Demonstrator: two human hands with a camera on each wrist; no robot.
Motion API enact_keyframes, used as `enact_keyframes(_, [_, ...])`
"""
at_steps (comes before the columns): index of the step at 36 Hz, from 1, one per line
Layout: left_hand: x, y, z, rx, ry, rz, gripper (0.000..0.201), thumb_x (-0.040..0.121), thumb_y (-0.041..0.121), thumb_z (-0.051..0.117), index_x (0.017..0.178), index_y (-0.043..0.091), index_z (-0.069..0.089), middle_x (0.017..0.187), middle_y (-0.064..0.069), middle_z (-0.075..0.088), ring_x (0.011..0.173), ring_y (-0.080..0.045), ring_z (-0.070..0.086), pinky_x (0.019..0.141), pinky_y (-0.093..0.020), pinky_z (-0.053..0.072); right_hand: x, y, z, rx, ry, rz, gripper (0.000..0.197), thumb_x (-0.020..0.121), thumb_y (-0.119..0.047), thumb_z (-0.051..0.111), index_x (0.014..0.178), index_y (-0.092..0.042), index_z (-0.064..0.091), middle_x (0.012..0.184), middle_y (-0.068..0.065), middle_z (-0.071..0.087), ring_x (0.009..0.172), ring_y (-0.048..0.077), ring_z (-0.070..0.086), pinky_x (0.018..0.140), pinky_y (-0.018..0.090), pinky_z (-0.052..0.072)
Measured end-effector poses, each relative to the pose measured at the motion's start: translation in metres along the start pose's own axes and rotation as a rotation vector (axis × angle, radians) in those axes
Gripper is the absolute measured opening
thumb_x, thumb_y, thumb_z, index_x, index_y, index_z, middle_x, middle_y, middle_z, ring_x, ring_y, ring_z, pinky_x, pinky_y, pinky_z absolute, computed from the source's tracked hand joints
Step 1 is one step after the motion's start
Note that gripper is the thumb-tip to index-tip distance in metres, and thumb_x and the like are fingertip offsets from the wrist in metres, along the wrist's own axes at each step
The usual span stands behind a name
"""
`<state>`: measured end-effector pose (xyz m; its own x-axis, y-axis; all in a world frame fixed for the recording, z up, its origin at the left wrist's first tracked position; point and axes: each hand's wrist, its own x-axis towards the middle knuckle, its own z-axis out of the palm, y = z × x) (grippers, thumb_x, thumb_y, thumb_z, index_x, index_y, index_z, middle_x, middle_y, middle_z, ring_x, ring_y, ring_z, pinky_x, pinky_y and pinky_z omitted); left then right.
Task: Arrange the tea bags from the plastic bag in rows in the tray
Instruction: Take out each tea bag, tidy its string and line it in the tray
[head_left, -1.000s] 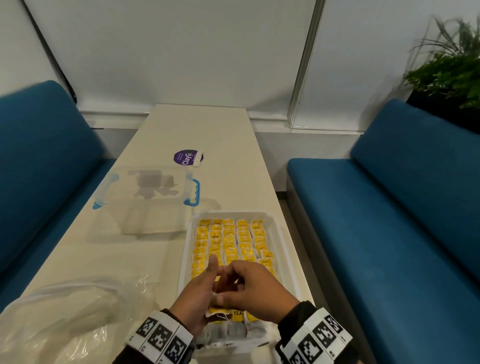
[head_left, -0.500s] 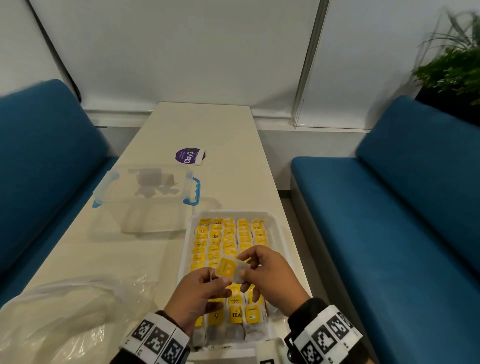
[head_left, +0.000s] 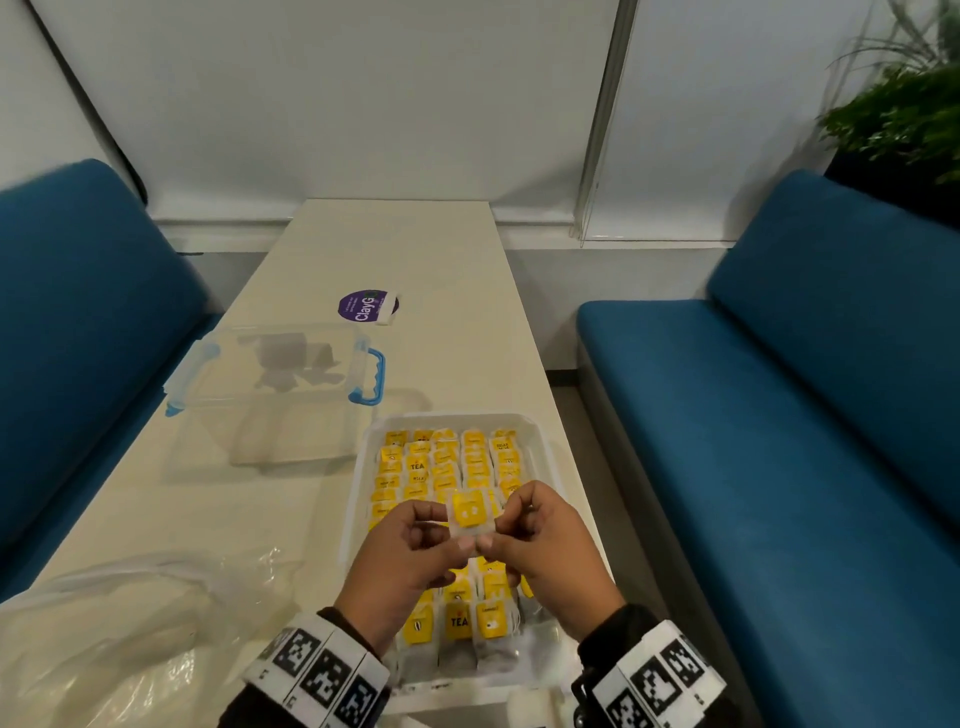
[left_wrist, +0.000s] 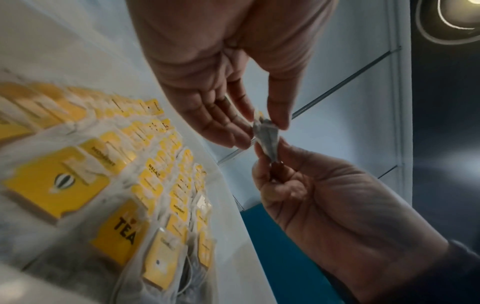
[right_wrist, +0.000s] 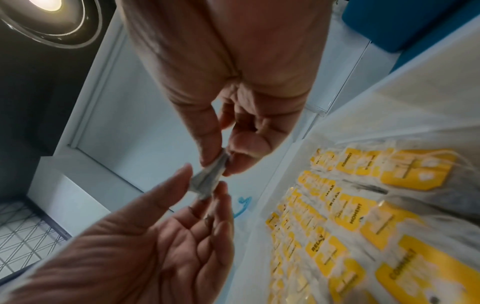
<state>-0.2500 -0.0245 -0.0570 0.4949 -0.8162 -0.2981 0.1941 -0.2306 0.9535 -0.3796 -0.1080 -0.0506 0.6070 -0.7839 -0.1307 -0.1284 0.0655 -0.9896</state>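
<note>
A white tray (head_left: 546, 448) at the table's near right holds rows of tea bags (head_left: 445, 466) with yellow tags, also seen in the left wrist view (left_wrist: 122, 230) and the right wrist view (right_wrist: 350, 214). Above the tray's middle, one tea bag (head_left: 470, 512) with its yellow tag facing me is held between both hands. My left hand (head_left: 452, 527) pinches its left edge and my right hand (head_left: 498, 525) pinches its right edge. The wrist views show the bag (left_wrist: 266, 135) (right_wrist: 207, 181) from below, pinched by thumb and fingers of each hand. The crumpled clear plastic bag (head_left: 119, 623) lies at the near left.
A clear box with blue handles (head_left: 275, 384) stands left of and beyond the tray. A purple round sticker (head_left: 366, 306) lies farther up the table (head_left: 405, 249). Blue benches (head_left: 779, 467) run along both sides, and a plant (head_left: 904, 114) stands at the far right.
Both hands rose from the near part of the tray with one tea bag. The bag was tilted half a second ago and is now held facing me.
</note>
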Motion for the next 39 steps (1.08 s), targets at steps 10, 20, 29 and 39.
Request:
enact_keyframes(10, [-0.004,-0.003,0.001,0.052,-0.103,-0.010,0.041,0.068,-0.006,0.077,0.099,0.009,0.054,0.060,-0.003,0.062,0.057,-0.016,0.060,0.053,-0.025,0.050,-0.016,0.001,-0.005,-0.092,0.131,0.018,0.022,0.080,0.010,0.063,0.074,-0.012,0.064,0.064,0.003,0.062,0.051,0.010,0.060,0.045,0.021,0.047])
enact_keyframes(20, [-0.029,-0.015,-0.041,0.809,-0.387,0.055,0.025,0.069,0.019,0.078,0.082,0.031,0.062,0.079,0.009,0.063,0.053,0.006,0.053,0.062,-0.016,0.045,-0.035,0.017,-0.013,-0.804,0.161,0.193,0.026,0.083,0.001,0.051,0.084,-0.016,0.070,0.086,-0.002,0.065,0.083,0.015,0.062,0.072,0.021,0.048])
enact_keyframes(29, [-0.040,-0.023,-0.047,1.129,-0.473,0.107,0.022,0.078,0.030,0.069,0.067,0.041,0.054,0.075,0.023,0.056,0.067,0.008,0.051,0.058,-0.005,0.034,-0.043,0.019,0.004,-1.193,0.017,0.303,0.029,0.089,-0.001,0.042,0.106,-0.011,0.063,0.110,0.006,0.062,0.100,0.021,0.061,0.078,0.023,0.044])
enact_keyframes(39, [-0.042,-0.027,-0.049,1.116,-0.458,0.134,0.018,0.080,0.032,0.068,0.068,0.039,0.056,0.072,0.024,0.054,0.072,0.004,0.051,0.061,-0.008,0.033,-0.045,0.024,0.017,-1.397,-0.069,0.301,0.028,0.095,-0.002,0.040,0.118,-0.009,0.055,0.124,0.008,0.056,0.113,0.023,0.057,0.093,0.027,0.045])
